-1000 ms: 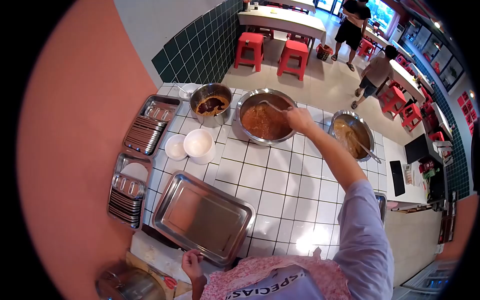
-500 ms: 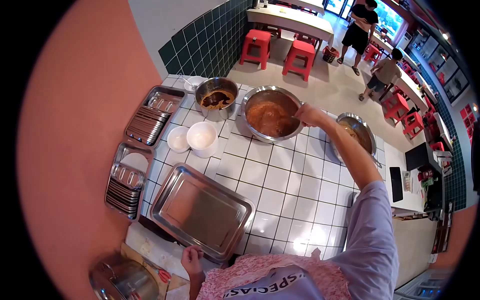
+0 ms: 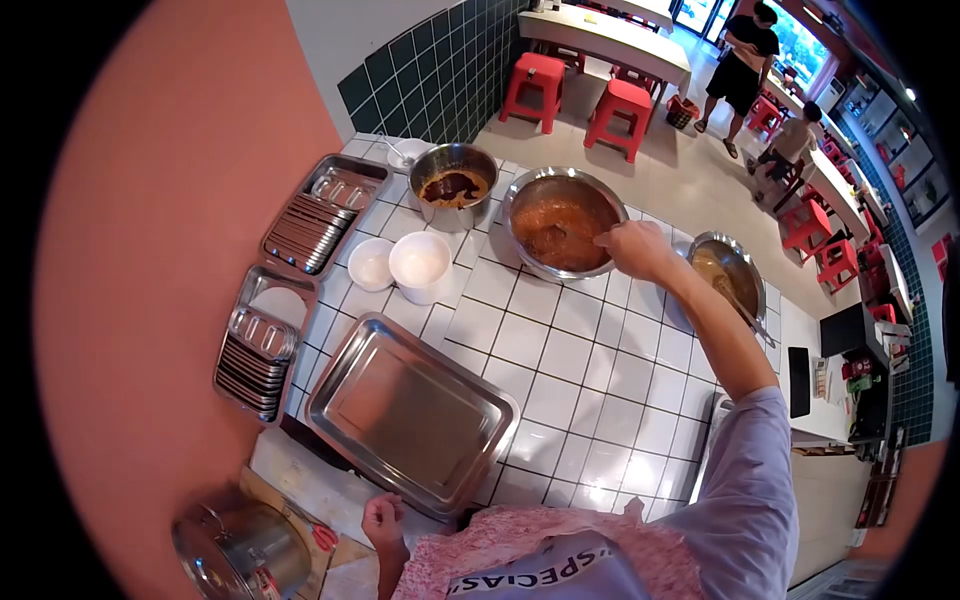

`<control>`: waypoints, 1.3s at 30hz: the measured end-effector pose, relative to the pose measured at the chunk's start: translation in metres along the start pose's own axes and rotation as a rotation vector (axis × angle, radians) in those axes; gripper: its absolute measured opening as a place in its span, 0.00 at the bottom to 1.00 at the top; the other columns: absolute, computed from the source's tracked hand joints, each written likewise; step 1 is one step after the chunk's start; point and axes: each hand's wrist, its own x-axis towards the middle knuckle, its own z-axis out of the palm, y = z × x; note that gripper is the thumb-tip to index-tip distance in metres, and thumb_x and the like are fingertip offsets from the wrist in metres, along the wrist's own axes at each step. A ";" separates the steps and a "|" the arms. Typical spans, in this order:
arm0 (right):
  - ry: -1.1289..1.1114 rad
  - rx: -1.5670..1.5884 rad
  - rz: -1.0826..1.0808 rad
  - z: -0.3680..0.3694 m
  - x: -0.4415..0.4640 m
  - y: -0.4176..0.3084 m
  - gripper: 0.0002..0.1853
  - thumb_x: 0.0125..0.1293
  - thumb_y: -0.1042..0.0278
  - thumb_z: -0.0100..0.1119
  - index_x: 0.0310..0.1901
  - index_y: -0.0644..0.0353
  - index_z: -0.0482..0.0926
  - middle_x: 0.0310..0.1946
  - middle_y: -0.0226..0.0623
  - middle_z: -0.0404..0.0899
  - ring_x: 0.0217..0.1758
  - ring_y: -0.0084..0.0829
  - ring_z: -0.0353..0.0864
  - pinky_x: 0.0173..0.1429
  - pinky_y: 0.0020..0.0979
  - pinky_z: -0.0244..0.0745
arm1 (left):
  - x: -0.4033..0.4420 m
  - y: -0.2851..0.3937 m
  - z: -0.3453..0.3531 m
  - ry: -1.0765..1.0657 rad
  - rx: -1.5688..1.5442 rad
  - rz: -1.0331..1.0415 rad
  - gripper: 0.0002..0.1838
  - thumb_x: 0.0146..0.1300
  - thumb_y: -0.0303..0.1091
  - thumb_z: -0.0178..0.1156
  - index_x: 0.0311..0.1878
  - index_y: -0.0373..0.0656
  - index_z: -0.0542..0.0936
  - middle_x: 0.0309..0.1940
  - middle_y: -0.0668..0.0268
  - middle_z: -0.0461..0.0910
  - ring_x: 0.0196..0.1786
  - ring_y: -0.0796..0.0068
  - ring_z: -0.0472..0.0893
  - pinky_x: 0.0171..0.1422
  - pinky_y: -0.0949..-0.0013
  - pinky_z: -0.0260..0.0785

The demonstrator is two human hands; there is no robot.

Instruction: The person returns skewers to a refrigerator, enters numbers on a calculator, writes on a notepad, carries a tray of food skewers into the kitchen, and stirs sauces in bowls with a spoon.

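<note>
My right hand (image 3: 640, 250) is closed at the right rim of a wide steel bowl (image 3: 518, 245) with reddish-brown sauce (image 3: 565, 225) inside. What its fingers grip dips toward the sauce and is mostly hidden by the hand. My left hand (image 3: 383, 522) hangs with curled fingers by the near edge of a large, shallow steel tray (image 3: 410, 420), and nothing shows in it. Left of the bowl stands a steel pot (image 3: 452, 210) with dark sauce, and in front of it are two white tubs (image 3: 421, 262).
Another steel bowl (image 3: 757, 290) with a long handle leaning out stands at the right. Trays of metal dishes (image 3: 315, 225) line the left wall. A large steel pot (image 3: 245, 550) and red scissors (image 3: 323, 537) lie lower left. Two people (image 3: 742, 65) are beyond, near red stools (image 3: 535, 90).
The view has shifted, moving the counter items slightly right in the picture. My right hand has moved a little relative to the bowl, and the sauce's surface looks different. My left hand stays put.
</note>
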 end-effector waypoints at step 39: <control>-0.113 0.176 0.098 0.082 0.031 0.053 0.06 0.50 0.70 0.57 0.28 0.59 0.83 0.31 0.46 0.82 0.35 0.44 0.82 0.38 0.40 0.77 | -0.013 0.007 0.009 -0.048 -0.023 -0.001 0.08 0.67 0.32 0.51 0.38 0.38 0.76 0.31 0.66 0.79 0.27 0.82 0.74 0.34 0.78 0.67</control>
